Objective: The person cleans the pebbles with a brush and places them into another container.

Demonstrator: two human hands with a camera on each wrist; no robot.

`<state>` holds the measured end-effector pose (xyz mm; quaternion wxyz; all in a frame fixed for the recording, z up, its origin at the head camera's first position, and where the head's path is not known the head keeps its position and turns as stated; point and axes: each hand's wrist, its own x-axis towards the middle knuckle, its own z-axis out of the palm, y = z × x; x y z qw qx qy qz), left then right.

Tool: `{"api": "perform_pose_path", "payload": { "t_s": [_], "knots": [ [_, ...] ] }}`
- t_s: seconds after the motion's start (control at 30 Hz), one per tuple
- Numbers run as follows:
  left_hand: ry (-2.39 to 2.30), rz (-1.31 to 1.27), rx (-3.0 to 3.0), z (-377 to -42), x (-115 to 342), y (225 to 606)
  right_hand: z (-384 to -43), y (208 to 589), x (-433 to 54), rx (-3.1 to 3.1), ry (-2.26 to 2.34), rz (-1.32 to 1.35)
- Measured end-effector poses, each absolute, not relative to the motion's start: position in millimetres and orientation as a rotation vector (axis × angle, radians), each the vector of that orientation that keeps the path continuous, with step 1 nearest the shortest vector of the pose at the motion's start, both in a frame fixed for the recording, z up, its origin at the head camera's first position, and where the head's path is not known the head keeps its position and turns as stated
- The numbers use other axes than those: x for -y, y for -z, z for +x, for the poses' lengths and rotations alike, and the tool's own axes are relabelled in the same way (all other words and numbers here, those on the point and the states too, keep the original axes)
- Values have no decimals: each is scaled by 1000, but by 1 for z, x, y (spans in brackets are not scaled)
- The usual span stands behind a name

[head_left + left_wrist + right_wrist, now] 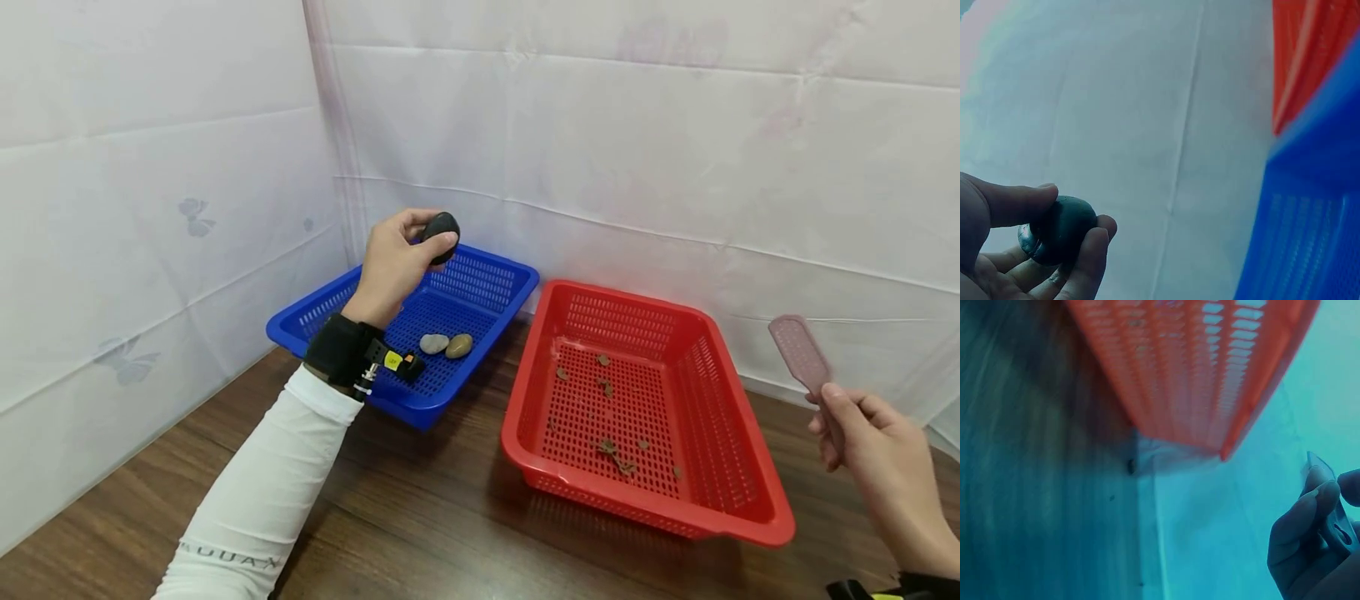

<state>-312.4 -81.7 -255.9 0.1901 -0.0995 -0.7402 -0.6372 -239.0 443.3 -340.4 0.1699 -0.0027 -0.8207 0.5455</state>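
My left hand (pixel 400 258) pinches a smooth black stone (pixel 442 237) above the far part of the blue basket (pixel 517 279). In the left wrist view, thumb and fingers close round the dark stone (pixel 1063 228). A grey stone (pixel 432 343) and a tan stone (pixel 459 346) lie side by side on the blue basket's floor. Off to the right, my right hand (pixel 873 437) grips the handle of a small pinkish, perforated paddle-like tool (pixel 801 352), its flat end tilted up. In the right wrist view, fingers wrap the handle (pixel 1340 534), which has a hole near its end.
A red basket (pixel 645 521) stands between the hands, with small brown-green bits (pixel 607 447) scattered on its slotted floor. Both baskets rest on a dark wooden table (pixel 420 508). White sheeting (pixel 600 167) hangs behind and to the left.
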Motion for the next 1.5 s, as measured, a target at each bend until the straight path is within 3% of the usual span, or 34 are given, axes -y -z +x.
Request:
{"api": "perform_pose_path", "payload": {
  "t_s": [0.27,0.83,1.5],
  "knots": [
    [1702,-170,2224,-325,96,268,-242,352,-445,2621,-1311,-147],
    [1574,-93,2563,-334,135,284,-266,383,-437,2722,-1676,-233],
    [1126,-122,3081,-373,151,302,-275,389,-448,2634,-1841,-370]
  ]
}}
